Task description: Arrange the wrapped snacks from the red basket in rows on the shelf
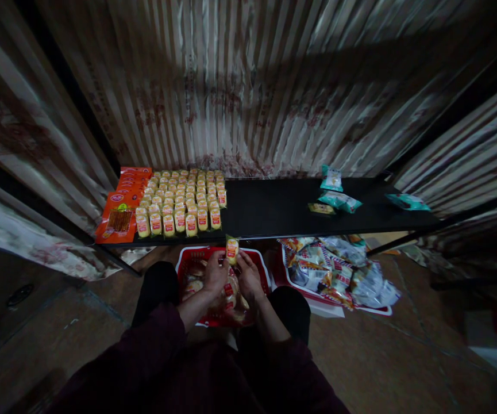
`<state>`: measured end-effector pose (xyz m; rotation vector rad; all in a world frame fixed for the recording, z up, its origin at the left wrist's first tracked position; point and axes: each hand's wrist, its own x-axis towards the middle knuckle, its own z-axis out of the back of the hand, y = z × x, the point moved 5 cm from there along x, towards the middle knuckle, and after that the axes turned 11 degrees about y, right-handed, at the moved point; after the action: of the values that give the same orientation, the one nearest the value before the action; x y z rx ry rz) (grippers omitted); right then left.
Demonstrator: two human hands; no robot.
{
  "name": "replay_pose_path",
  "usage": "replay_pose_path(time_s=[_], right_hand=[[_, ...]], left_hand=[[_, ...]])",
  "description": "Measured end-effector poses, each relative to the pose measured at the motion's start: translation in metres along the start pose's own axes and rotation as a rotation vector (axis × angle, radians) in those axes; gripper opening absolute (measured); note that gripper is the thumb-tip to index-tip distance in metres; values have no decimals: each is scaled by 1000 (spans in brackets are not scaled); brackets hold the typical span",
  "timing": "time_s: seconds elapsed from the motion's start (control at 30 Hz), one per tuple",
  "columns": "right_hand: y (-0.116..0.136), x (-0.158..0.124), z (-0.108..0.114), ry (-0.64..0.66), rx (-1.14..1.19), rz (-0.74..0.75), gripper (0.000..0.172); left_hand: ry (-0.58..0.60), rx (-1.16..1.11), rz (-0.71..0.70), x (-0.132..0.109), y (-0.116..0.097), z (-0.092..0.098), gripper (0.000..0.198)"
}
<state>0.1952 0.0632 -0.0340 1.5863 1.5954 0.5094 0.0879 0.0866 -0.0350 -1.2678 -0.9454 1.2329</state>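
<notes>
Between my fingertips is a small yellow wrapped snack cake (232, 250) with a red and white label, held upright just in front of the shelf edge. My left hand (216, 275) pinches its left side, and my right hand (249, 277) grips it on the right. Below both hands stands a red basket (266, 275) with a white rim, containing wrapped pastries (194, 286). On the black shelf (269, 207), to the left, similar yellow snack cakes (180, 219) are lined up in close rows.
Orange snack packets (121, 215) overlap at the shelf's left end. Teal packets (340, 201) and a small yellowish packet (321, 209) lie toward the right. A second red basket (317, 294) holds bagged snacks (341, 276) below. Dark metal posts (71, 86) and striped curtains (239, 86) surround the shelf.
</notes>
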Motion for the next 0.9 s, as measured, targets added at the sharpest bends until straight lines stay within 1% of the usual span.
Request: replay_pose_path(time_s=[0.17,0.27,0.33,0.43,0.5,0.6,0.7,0.9], right_hand=[[4,0,4,-38,-14,52,29],[6,0,8,-50,-73,109,30],[8,0,9,-42,-130,146,31],[13,-3,7,-22,-235,206,29],[17,-5,4,-14,-300,237,26],[22,-10,-1,-16,-377,275,23],[24,-12,-5,-11,-429,322,19],[18,-7,-4,-35,-381,255,21]], left_hand=[[-12,31,-58,0,-13,-4,23],[-21,-4,-34,-1,-19,-7,27],[-11,-39,-7,-2,-21,-10,23],[38,-166,-10,-1,-22,-15,14],[59,-283,-8,0,-23,-18,15],[45,-434,51,2,-20,-18,20],[18,-536,119,3,-18,-17,24],[70,-737,244,3,-16,-16,25]])
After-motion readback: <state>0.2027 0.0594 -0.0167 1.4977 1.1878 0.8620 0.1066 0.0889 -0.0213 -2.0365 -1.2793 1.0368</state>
